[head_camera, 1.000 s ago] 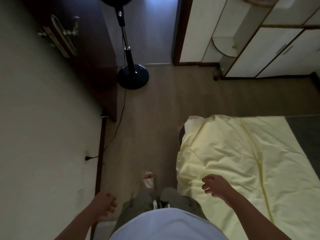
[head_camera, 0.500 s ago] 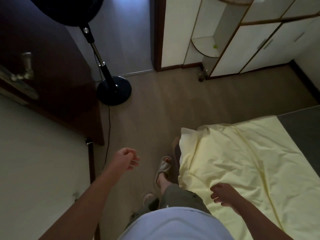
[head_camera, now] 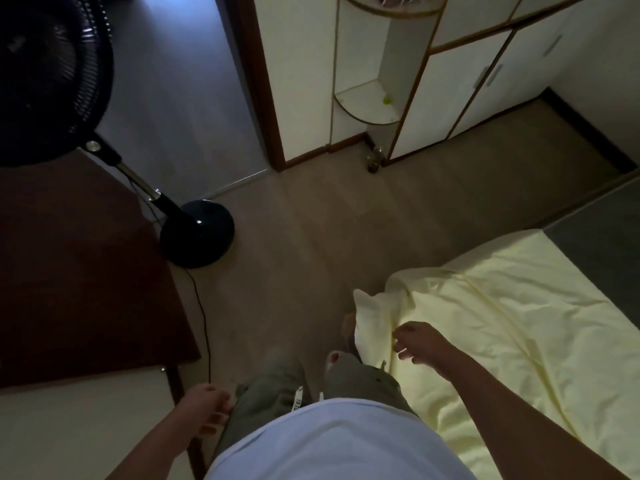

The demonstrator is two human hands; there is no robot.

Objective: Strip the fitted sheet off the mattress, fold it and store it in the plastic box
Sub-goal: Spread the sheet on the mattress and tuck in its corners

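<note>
A pale yellow fitted sheet (head_camera: pixel 502 320) covers the low mattress at the lower right, wrinkled, with its near-left corner bunched and loose. Bare grey mattress (head_camera: pixel 595 237) shows beyond the sheet's far edge. My right hand (head_camera: pixel 420 342) hovers just above the sheet near that loose corner, fingers loosely curled, holding nothing. My left hand (head_camera: pixel 207 407) hangs by my left hip, fingers loosely curled and empty. No plastic box is in view.
A black standing fan (head_camera: pixel 197 233) with its cable (head_camera: pixel 206 327) stands on the floor to the left, by a dark wooden door (head_camera: pixel 79 271). White wardrobe with a corner shelf (head_camera: pixel 367 102) lines the far wall. Wooden floor (head_camera: pixel 311 244) lies between.
I have stepped forward along the bed's edge. My left hand swung forward, then back down to my hip. My right hand moved toward the sheet's near-left corner.
</note>
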